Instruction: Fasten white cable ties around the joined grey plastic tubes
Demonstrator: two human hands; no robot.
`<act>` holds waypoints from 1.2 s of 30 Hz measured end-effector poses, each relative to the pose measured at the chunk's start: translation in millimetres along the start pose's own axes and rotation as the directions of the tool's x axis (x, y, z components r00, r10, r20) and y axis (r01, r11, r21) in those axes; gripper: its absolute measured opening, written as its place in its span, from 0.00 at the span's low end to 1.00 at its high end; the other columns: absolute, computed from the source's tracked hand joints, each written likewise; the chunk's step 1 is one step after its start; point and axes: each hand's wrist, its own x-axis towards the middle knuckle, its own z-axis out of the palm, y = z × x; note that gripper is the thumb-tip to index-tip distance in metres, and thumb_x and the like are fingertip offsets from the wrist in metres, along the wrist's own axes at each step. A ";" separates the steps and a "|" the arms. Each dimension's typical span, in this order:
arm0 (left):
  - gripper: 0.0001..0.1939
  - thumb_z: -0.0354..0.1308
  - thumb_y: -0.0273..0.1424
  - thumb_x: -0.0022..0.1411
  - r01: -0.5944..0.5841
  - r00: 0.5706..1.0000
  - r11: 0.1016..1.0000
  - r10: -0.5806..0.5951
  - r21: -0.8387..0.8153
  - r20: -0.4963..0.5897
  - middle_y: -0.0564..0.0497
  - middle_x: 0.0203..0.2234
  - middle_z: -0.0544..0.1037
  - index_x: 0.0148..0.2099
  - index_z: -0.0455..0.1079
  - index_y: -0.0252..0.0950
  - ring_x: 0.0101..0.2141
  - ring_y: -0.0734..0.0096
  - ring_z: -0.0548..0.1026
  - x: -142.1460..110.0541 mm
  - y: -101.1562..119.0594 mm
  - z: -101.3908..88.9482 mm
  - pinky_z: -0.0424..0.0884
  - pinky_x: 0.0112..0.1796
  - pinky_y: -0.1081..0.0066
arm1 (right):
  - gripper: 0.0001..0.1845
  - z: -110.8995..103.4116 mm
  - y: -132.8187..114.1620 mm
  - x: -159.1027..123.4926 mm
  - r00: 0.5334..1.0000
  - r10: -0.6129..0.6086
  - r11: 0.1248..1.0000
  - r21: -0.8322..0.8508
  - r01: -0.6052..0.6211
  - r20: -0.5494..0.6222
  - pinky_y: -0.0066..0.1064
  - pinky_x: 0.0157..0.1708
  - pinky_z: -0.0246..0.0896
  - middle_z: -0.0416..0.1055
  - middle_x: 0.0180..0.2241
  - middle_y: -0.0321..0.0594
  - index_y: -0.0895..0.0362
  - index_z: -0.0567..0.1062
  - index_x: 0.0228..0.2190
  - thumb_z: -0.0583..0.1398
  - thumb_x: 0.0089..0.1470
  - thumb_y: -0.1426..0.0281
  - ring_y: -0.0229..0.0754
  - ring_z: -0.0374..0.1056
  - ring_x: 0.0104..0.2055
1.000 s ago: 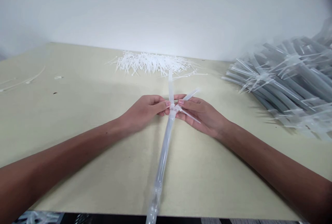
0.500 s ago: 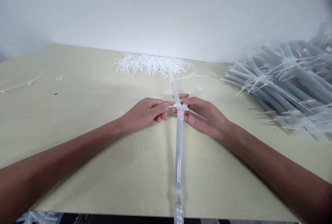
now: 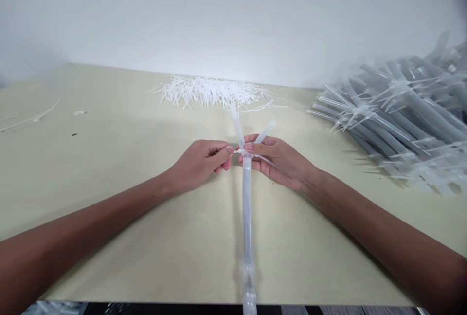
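Note:
A long translucent plastic tube runs from the table's near edge up to my hands, where its two ends fork apart. A white cable tie is wrapped round the tube at the fork. My left hand pinches the tie's left end between thumb and forefinger. My right hand is closed on the tube and the tie from the right, with the tie's tail sticking out over its fingers.
A heap of loose white cable ties lies at the back of the beige table. A big pile of tied grey tubes fills the right side. A few stray ties lie far left.
The tube's near end has swung from the left to straight toward me. My hands have stayed together on the tie, shifting slightly left in the last half second.

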 end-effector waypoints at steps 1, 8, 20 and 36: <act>0.20 0.46 0.39 0.65 0.001 1.000 1.000 -0.001 0.002 -0.002 0.59 0.17 0.64 0.23 0.63 0.35 0.21 0.81 0.60 -0.8 0.6 0.2 0.54 0.24 0.75 | 0.06 0.2 -0.1 0.1 1.000 -0.004 1.000 -0.011 0.003 -0.004 0.31 0.46 0.67 0.71 0.32 0.37 0.59 0.74 0.33 0.64 0.50 0.71 0.37 0.71 0.36; 0.19 0.46 0.37 0.65 -0.023 1.000 1.000 0.024 0.015 -0.017 0.59 0.17 0.62 0.23 0.62 0.35 0.19 0.82 0.57 -5.6 7.1 3.4 0.52 0.21 0.77 | 0.08 3.4 -0.8 -1.5 0.999 -0.030 0.996 -0.083 0.029 -0.012 0.33 0.46 0.66 0.73 0.32 0.38 0.58 0.74 0.34 0.64 0.49 0.70 0.37 0.71 0.36; 0.19 0.45 0.37 0.65 0.004 0.999 1.000 -0.004 -0.014 -0.042 0.58 0.16 0.60 0.22 0.61 0.35 0.19 0.80 0.55 -11.3 13.5 3.5 0.51 0.22 0.74 | 0.11 5.2 0.2 -4.0 0.998 -0.058 0.997 -0.048 0.059 0.023 0.35 0.47 0.63 0.73 0.36 0.40 0.56 0.75 0.39 0.62 0.52 0.68 0.38 0.69 0.40; 0.16 0.54 0.43 0.59 0.059 0.994 0.930 -0.020 -0.362 0.110 0.53 0.28 0.72 0.29 0.68 0.35 0.34 0.71 0.68 2.5 6.0 -2.1 0.61 0.40 0.71 | 0.09 14.2 0.8 -8.2 0.992 -0.125 0.991 -0.049 0.125 0.003 0.30 0.32 0.55 0.68 0.30 0.38 0.57 0.76 0.36 0.60 0.55 0.67 0.35 0.62 0.33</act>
